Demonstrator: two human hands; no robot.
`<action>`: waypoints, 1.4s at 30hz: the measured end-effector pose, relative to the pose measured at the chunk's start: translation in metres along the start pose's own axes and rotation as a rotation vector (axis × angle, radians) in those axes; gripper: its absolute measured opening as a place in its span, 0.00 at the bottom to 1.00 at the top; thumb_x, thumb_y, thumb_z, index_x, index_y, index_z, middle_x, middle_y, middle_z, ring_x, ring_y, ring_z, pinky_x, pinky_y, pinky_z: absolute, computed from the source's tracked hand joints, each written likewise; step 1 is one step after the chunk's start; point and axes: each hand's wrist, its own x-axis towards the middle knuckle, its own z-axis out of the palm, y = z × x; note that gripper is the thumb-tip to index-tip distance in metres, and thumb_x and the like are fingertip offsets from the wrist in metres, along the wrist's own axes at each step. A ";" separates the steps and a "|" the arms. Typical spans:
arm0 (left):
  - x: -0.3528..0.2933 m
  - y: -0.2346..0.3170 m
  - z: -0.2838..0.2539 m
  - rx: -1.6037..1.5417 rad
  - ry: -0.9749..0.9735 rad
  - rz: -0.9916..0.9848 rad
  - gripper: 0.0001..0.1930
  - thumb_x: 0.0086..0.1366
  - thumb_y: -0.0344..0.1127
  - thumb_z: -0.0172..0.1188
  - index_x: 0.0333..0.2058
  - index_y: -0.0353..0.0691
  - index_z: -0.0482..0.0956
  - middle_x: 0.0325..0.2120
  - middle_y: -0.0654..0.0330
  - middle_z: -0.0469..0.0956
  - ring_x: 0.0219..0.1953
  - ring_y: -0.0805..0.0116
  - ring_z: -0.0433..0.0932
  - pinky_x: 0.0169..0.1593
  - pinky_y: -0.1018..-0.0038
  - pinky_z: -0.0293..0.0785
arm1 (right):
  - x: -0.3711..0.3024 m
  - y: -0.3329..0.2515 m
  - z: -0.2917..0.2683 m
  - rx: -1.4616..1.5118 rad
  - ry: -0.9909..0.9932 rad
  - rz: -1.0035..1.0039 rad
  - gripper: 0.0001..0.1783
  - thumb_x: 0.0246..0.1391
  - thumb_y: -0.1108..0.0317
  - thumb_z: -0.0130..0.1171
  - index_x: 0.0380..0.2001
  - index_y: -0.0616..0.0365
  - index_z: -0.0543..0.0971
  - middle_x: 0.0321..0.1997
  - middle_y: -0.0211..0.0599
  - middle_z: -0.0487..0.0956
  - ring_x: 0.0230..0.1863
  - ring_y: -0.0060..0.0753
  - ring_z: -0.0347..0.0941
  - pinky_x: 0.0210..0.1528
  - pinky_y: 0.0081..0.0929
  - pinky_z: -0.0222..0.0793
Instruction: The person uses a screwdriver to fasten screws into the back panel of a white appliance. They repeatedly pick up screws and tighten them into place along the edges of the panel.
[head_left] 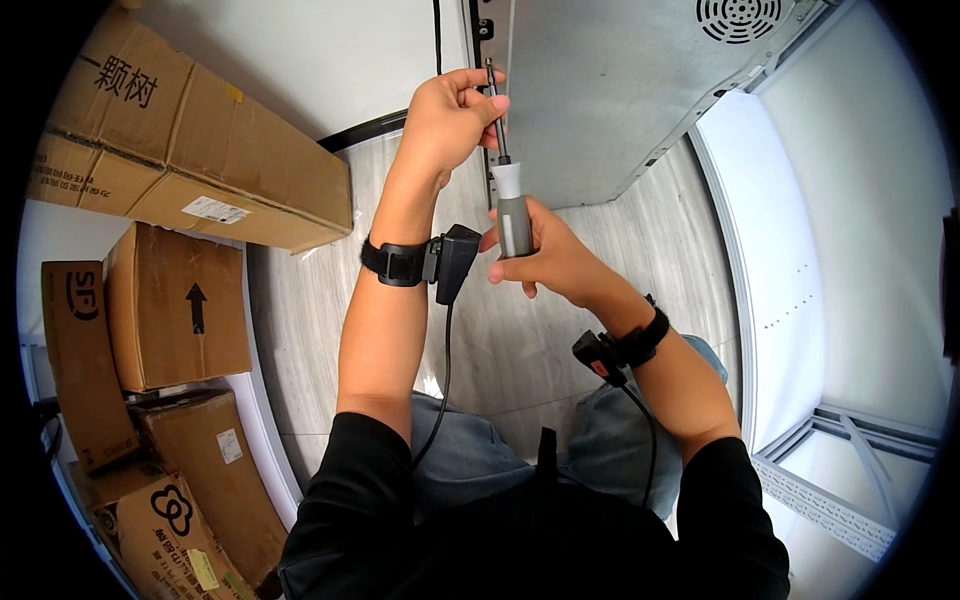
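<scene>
A screwdriver (513,226) with a grey handle and a pale collar points away from me, its metal shaft running up to the far end. Around its handle my right hand (548,256) is closed. My left hand (455,118) pinches the shaft near the tip with thumb and fingers. Just beyond and to the right of the tip stands a grey metal panel (600,100), part of a large cabinet-like appliance. Its dark left edge carries fittings and holes close to my left fingers. Whether the tip touches that edge I cannot tell.
Cardboard boxes (180,310) are stacked along the left, with a long carton (250,150) above them. A black cable (437,35) hangs by the white wall. At the right stand a white panel (770,270) and a perforated metal frame (830,500). Wood-look flooring (310,330) lies below.
</scene>
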 end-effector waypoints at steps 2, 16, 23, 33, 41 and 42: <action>-0.001 0.000 0.000 -0.030 0.003 -0.007 0.14 0.61 0.27 0.56 0.46 0.31 0.74 0.22 0.63 0.77 0.22 0.76 0.76 0.27 0.80 0.74 | -0.003 -0.004 -0.004 0.090 -0.080 0.000 0.34 0.43 0.70 0.64 0.54 0.62 0.61 0.43 0.41 0.76 0.34 0.25 0.74 0.26 0.25 0.72; 0.002 -0.002 0.003 0.078 0.070 0.030 0.13 0.59 0.32 0.61 0.41 0.32 0.77 0.21 0.67 0.75 0.21 0.78 0.74 0.27 0.81 0.72 | 0.006 0.012 -0.003 -0.060 0.101 -0.009 0.28 0.39 0.68 0.70 0.42 0.63 0.67 0.33 0.34 0.72 0.28 0.21 0.70 0.23 0.21 0.68; 0.002 -0.001 0.007 -0.029 0.083 0.030 0.12 0.59 0.27 0.59 0.41 0.29 0.76 0.17 0.66 0.73 0.19 0.78 0.73 0.24 0.81 0.72 | 0.001 0.012 -0.006 0.009 0.058 -0.034 0.30 0.41 0.72 0.67 0.48 0.60 0.64 0.36 0.35 0.76 0.30 0.21 0.72 0.24 0.20 0.67; -0.005 0.000 -0.004 0.022 -0.013 0.008 0.13 0.61 0.31 0.57 0.44 0.32 0.75 0.21 0.64 0.75 0.21 0.76 0.75 0.28 0.80 0.75 | -0.003 0.011 -0.005 0.017 0.031 0.034 0.25 0.45 0.69 0.60 0.47 0.58 0.65 0.35 0.31 0.76 0.32 0.21 0.73 0.27 0.23 0.69; -0.017 0.014 -0.007 -0.084 -0.006 0.036 0.13 0.67 0.39 0.51 0.43 0.38 0.77 0.20 0.63 0.75 0.21 0.76 0.76 0.26 0.81 0.72 | -0.013 0.006 -0.012 -0.007 0.046 0.089 0.23 0.43 0.73 0.55 0.46 0.58 0.67 0.31 0.30 0.74 0.28 0.21 0.72 0.27 0.22 0.66; -0.016 0.014 -0.004 -0.084 0.001 0.053 0.13 0.67 0.39 0.51 0.42 0.39 0.77 0.20 0.63 0.76 0.21 0.76 0.76 0.26 0.81 0.72 | -0.017 0.003 -0.017 0.018 0.041 0.080 0.21 0.45 0.72 0.55 0.46 0.57 0.67 0.29 0.30 0.73 0.27 0.22 0.71 0.26 0.22 0.66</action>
